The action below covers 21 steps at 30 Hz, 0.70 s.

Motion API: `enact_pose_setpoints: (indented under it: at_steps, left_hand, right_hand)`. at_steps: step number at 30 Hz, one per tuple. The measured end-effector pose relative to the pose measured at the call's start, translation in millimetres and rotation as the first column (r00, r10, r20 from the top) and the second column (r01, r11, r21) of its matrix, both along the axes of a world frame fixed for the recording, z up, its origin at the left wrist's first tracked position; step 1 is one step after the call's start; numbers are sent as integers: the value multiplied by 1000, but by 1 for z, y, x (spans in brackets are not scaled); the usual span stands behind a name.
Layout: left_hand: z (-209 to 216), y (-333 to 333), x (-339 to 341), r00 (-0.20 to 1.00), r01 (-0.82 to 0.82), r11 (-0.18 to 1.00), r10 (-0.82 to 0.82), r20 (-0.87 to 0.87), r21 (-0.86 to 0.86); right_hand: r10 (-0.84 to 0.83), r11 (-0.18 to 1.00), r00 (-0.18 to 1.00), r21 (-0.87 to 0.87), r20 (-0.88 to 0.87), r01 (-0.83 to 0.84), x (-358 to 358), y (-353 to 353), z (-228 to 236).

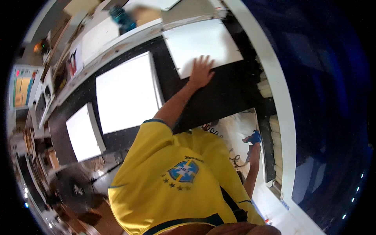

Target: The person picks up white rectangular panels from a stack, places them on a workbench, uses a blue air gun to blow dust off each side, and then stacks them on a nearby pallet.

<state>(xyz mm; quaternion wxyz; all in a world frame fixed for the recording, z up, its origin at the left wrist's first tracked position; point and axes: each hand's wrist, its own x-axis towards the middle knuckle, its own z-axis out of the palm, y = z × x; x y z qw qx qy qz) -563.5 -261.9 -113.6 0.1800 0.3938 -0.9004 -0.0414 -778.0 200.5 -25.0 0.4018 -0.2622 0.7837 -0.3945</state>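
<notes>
My left hand (201, 73) lies with its fingers spread on the near edge of a white rectangular panel (201, 39), which rests flat on the black work surface (231, 88). On the right, low beside my body, my right hand (254, 153) is closed around a blue air blow gun (254, 137). A thin nozzle seems to point away from me. Near it runs a dark coiled hose (235, 158), partly hidden by my yellow shirt.
A stack of white panels (127, 94) and a smaller white panel stack (84, 133) stand to the left. A white frame edge (280, 86) borders the right side. Beyond the far rail sits a teal bottle (122, 18). A screen (24, 87) stands far left.
</notes>
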Motion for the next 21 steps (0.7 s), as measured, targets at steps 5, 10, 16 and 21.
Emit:
enact_pose_setpoints:
  at_steps: [5,10,16,21]
  left_hand:
    - [8,48,-23,1000,-18,1000,18,-6,-20]
    - [8,84,-18,995,-67,997,65,-74,-32]
    - [3,119,-2,983,-48,999,49,-176,12]
    - [0,147,23,958,99,989,-65,-281,107]
  right_hand:
    - [358,933,932,50,-55,-356,40,-52,47]
    - [611,791,733,186,-299,-583,81,-148,55]
    - [709,704,647,231,-280,-672,121,-221,46]
    - [637,761,647,209,-419,-614,152,-267,57]
